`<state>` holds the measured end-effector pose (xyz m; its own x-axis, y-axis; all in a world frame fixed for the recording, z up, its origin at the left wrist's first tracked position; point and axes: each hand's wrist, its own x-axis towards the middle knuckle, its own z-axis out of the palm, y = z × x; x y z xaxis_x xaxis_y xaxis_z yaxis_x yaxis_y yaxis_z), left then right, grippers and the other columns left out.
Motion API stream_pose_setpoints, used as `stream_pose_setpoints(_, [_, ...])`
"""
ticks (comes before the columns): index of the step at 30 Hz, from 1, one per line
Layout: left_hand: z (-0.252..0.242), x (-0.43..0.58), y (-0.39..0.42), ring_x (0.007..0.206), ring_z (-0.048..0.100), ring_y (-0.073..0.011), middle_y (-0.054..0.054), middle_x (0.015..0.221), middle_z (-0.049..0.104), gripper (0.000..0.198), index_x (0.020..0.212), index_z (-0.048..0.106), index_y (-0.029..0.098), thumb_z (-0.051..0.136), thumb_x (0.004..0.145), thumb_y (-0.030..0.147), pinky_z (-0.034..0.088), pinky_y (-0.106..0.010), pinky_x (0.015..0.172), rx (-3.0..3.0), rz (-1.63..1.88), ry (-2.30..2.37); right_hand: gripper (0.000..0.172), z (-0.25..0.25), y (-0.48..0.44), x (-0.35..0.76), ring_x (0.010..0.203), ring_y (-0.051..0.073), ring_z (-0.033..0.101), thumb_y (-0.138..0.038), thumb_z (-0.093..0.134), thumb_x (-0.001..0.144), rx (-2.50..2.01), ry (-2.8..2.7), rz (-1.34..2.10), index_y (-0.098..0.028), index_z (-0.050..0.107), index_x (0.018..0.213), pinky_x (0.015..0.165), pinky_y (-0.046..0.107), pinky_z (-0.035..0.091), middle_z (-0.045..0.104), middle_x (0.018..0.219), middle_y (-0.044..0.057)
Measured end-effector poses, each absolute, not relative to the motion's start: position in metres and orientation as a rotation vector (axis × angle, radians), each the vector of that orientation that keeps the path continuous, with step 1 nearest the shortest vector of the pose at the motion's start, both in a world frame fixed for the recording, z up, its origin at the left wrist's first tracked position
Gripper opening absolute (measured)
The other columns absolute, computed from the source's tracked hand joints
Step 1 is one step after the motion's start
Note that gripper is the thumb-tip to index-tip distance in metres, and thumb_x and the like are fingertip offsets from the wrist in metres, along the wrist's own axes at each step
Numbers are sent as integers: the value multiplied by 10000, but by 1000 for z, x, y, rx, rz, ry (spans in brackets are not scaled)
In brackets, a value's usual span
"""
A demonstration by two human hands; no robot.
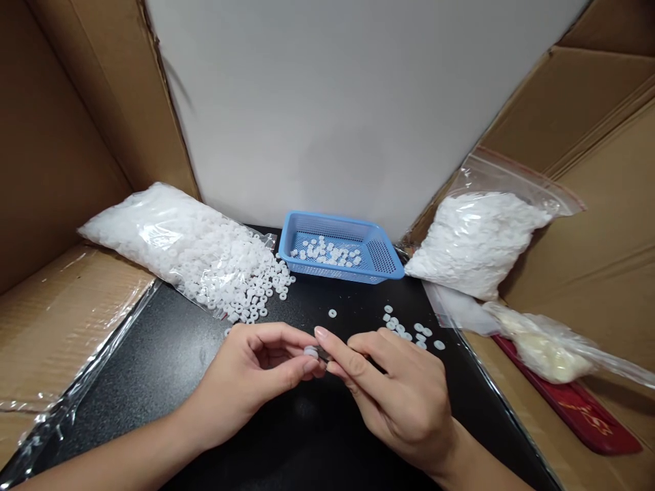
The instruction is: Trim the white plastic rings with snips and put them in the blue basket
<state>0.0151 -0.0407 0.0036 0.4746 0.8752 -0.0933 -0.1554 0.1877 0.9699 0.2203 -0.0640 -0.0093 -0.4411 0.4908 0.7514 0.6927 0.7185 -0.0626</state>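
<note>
My left hand (256,372) pinches a small white plastic ring (310,351) between thumb and forefinger, low over the black table. My right hand (404,385) is closed around a thin, dark metal tool (323,354) whose tip meets the ring. Most of that tool is hidden by my fingers, so its exact kind does not show. Just beyond my hands lies a single white ring (332,314). More loose rings (404,331) are scattered past my right knuckles. Behind them stands a blue perforated basket (348,275) with many small white pieces on its floor.
At the left, a clear plastic bag (168,235) spills white rings onto the black table (138,361). A zip bag of white pieces (475,239) leans on cardboard at the right. Near it lie a bag with pale yellow contents (547,348) and a red object (588,416).
</note>
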Motion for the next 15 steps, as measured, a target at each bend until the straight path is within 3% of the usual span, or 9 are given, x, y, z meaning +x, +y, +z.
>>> stream_pose_setpoints(15, [3, 17, -41, 765, 783, -126, -12, 809, 840, 93, 886, 831, 215, 788, 818, 167, 598, -158, 740, 1167, 827, 792, 278, -7, -66, 221, 586, 143, 497, -102, 591, 977, -887, -2153, -385, -115, 722, 1222, 542, 287, 364, 637, 658, 16])
